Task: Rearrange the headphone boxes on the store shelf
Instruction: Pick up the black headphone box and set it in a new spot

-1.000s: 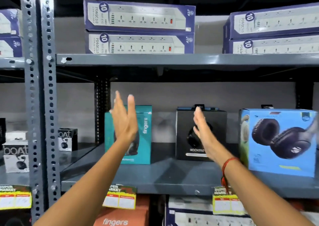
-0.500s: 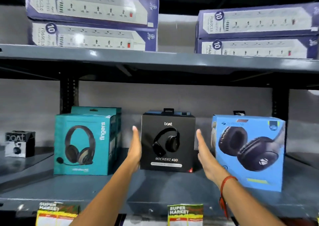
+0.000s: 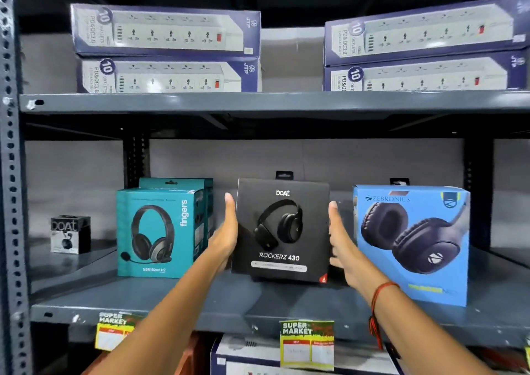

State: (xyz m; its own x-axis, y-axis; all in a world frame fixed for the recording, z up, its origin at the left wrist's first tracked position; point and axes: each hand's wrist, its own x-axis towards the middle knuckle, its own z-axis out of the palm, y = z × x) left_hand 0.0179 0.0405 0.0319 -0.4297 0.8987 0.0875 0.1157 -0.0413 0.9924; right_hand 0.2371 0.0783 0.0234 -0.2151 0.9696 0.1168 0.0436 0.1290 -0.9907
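Black box (image 3: 282, 228), upright on the middle shelf (image 3: 258, 303), printed face toward the camera and its long axis vertical. It is tipped slightly, the lower left edge raised off the shelf. It reads "boAt" at the top and "ROCKERZ 430" below a picture of black headphones; a hang tab stands up from the top edge.

Left hand (image 3: 225, 237), flat and fingers extended upward, pressed against the box's left side. Right hand (image 3: 339, 245), likewise flat with fingers extended, against the right side; a red thread (image 3: 378, 291) circles its wrist. The box is clamped between the two palms, neither hand curled around it.

Teal box (image 3: 159, 231), just left of the left hand, upright and face forward, marked "fingers" vertically, with a headset picture; a second teal box stands behind it. Blue box (image 3: 413, 242), just right of the right hand, marked "ZEBRONICS", turned a little toward the centre. Small box (image 3: 70, 234), far left on a neighbouring shelf, marked "boAt".

Upper shelf: two stacks of purple boxes (image 3: 166, 47), lying flat, each marked "10 OUTLETS" and picturing a power strip. Shelf-edge tags (image 3: 307, 343) read "SUPER MARKET".
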